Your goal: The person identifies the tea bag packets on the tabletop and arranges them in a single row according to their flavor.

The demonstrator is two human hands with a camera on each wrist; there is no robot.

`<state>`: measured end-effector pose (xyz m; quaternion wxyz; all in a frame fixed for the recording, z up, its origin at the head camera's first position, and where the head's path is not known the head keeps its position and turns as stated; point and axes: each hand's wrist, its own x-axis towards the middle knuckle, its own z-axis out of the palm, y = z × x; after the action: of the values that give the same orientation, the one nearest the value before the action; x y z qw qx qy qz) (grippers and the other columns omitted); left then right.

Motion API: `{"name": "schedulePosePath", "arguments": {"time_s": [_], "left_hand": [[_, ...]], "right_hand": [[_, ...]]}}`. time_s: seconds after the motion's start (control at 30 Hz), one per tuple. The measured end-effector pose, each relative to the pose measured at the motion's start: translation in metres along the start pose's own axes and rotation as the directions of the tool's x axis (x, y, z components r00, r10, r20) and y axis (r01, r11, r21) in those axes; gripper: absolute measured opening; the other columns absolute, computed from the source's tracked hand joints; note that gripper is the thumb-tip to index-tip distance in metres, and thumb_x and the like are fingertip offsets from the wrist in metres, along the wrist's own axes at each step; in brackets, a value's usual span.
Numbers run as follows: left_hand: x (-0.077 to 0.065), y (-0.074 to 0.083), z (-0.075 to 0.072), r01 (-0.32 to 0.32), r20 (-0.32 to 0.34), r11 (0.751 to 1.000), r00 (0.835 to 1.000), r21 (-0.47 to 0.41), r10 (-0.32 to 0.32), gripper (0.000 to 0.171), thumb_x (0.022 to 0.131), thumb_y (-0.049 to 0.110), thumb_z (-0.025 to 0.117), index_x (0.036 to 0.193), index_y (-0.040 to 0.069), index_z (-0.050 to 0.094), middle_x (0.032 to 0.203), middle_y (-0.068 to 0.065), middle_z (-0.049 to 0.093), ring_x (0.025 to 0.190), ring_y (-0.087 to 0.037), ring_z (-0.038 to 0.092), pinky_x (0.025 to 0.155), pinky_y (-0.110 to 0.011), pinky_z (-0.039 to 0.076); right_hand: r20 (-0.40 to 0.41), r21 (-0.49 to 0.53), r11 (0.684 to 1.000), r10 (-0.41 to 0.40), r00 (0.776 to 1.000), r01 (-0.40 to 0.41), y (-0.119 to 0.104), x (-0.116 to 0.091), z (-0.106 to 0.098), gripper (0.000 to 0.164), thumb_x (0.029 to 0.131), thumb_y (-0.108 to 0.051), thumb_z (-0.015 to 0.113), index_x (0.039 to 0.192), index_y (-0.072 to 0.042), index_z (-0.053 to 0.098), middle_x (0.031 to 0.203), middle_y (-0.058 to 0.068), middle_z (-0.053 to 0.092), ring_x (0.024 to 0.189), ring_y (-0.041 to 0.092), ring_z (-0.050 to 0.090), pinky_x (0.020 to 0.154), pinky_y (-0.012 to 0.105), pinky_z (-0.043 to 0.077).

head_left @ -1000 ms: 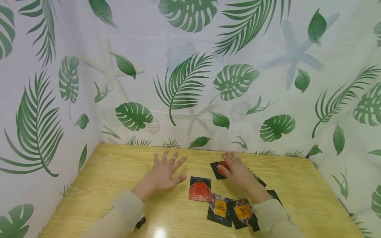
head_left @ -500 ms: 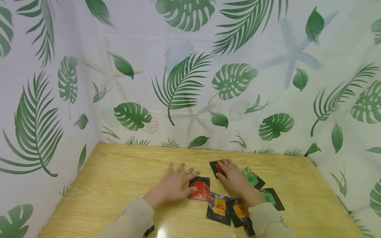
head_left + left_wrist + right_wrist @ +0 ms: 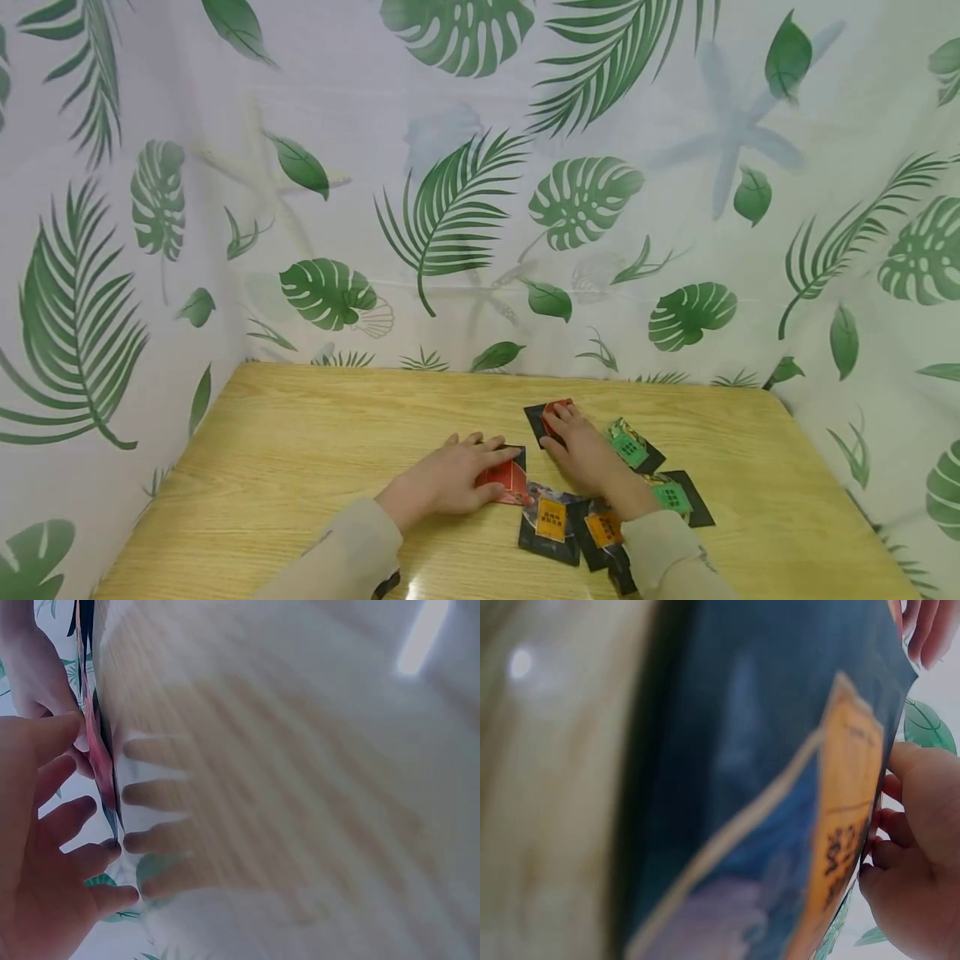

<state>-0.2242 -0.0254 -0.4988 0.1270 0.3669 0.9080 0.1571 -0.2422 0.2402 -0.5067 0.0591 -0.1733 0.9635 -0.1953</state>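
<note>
White cloth (image 3: 360, 92) printed with green leaves and pale starfish closes in the space behind and on both sides, as we see it. Below it spreads a yellow wood-grain table (image 3: 300, 425), bright with glare near its front edge. Two beige sleeves (image 3: 341, 554) reach across it. We find the left hand (image 3: 453, 477) fairly flat, its fingers loosely spread over the near red packet (image 3: 513, 493). The right hand (image 3: 585, 450) lies relaxed over the far red packet (image 3: 534, 421), fingers gently bent, gripping nothing that we can make out; how firmly either presses, we cannot tell. We judge the step in hand to be handling these two, one per hand; a next move would call for light fingertip pressure to slide them, or a nail under an edge. Two orange-labelled packets (image 3: 550, 523) lie just beside, and two green-labelled packets (image 3: 632, 448) lie near the right forearm.
</note>
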Motion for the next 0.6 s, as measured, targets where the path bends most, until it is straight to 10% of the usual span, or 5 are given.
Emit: {"name": "schedulePosePath", "arguments": {"time_s": [0.6], "left_hand": [[-0.0033, -0.0052, 0.0002, 0.136, -0.048, 0.951, 0.991, 0.279, -0.128, 0.062, 0.106, 0.060, 0.050, 0.161, 0.032, 0.045, 0.165, -0.002, 0.047, 0.155, -0.032, 0.043, 0.122, -0.063, 0.036]], "right_hand": [[-0.004, 0.021, 1.000, 0.017, 1.000, -0.017, 0.0017, 0.0013, 0.0033, 0.057, 0.111, -0.025, 0.054, 0.158, 0.004, 0.042, 0.168, 0.031, 0.030, 0.158, 0.052, 0.022, 0.122, 0.069, 0.029]]}}
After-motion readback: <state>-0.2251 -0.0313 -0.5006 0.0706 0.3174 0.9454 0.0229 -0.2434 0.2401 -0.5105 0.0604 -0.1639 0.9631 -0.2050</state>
